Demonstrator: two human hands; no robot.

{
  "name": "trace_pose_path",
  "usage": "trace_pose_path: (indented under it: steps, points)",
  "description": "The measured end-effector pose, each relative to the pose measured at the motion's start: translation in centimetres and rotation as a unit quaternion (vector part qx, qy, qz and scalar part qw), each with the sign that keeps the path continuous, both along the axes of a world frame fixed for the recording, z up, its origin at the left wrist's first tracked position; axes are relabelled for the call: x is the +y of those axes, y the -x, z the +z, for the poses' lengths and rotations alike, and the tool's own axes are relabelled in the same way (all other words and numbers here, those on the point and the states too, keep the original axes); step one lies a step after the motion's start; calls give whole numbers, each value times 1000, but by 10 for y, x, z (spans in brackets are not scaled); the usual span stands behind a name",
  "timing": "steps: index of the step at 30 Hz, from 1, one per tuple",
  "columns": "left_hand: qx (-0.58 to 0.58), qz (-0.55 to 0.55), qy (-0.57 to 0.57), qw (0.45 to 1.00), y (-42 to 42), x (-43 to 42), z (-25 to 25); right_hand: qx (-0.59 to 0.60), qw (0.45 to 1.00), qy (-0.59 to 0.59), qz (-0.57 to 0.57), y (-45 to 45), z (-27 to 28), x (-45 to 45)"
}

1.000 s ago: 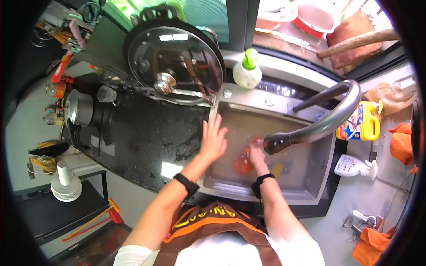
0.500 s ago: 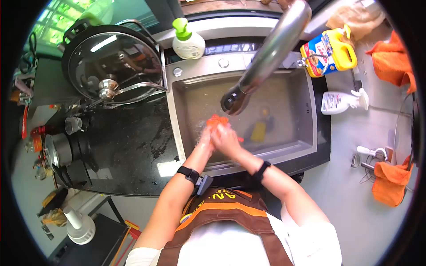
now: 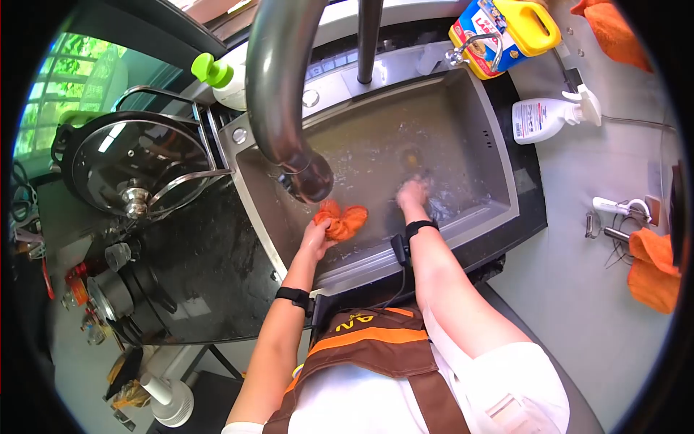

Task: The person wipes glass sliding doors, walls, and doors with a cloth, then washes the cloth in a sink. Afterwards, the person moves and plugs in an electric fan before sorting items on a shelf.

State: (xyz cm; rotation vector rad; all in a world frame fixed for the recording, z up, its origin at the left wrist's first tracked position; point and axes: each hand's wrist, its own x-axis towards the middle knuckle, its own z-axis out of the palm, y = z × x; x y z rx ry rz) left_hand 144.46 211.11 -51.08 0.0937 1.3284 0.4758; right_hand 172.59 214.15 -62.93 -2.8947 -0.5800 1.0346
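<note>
My left hand (image 3: 315, 239) grips a bunched orange cloth (image 3: 347, 223) over the left part of the sink (image 3: 275, 254), below the tap's spout. My right hand (image 3: 413, 194) reaches into the cloudy water near the middle of the basin. Ripples surround its fingers, which are partly under water, and whether they hold anything is hidden. A small yellowish spot (image 3: 412, 158) shows in the water just beyond that hand.
The large tap (image 3: 278, 94) arches over the basin's left side. To the left stands a lidded pan (image 3: 144, 163); a green-topped pump bottle (image 3: 217, 76) is behind. At right are a yellow jug (image 3: 531, 29) and a spray bottle (image 3: 542, 119).
My hands, together on the orange cloth before, are now apart. The left keeps the cloth; the right has moved right into the water, where a yellow item showed earlier. The view has shifted.
</note>
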Motion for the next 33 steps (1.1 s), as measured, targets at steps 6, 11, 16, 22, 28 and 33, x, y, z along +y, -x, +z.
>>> trace_pose_path:
  steps: [6, 11, 16, 22, 28, 33]
  points:
    - [30, -64, -37, 997, -14, -4, 12, 182, 915, -188, 308, 20, 116, 27]
    - [225, -198, -265, 917, -34, -5, 42, 339, 820, -329, 322, 13, 315, 51]
    - [-338, 118, -214, 909, -69, 22, 135, 350, 706, -487, 378, 35, 343, 50]
    - [-248, -110, -229, 935, -67, 6, 152, 308, 712, -515, 364, 64, 285, 30]
    - [-210, -166, -225, 937, -50, -1, 176, 519, 703, -437, 213, 95, 315, 8]
    - [-90, -195, -310, 926, -44, -19, 155, 269, 831, -430, 229, 125, 301, 0]
